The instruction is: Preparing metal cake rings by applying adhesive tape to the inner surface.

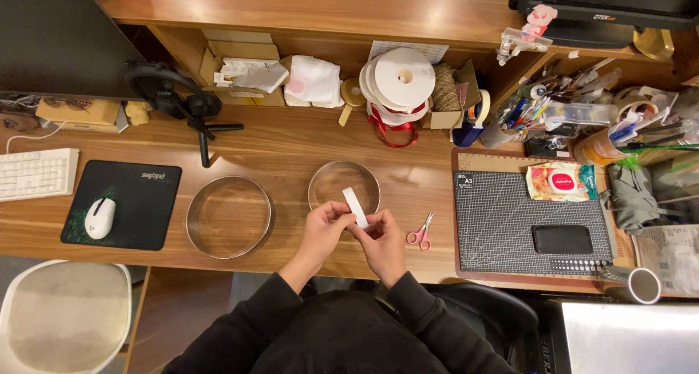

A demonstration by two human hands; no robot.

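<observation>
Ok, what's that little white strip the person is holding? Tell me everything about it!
The white strip is short, narrow and flat, and looks like paper or tape; which one is hard to tell. It is plain white and tilts, its upper end leaning left. Both hands pinch its lower end: the left hand and the right hand. It hangs above the wooden desk, in front of the smaller metal ring.

I see scissors (pixel 421 233) just left of the cutting mat (pixel 502 228); phone (pixel 562 239) and wipes pack (pixel 561 181) on it; ribbon spools (pixel 397 83) behind-left; mouse (pixel 100 217) far left.
</observation>
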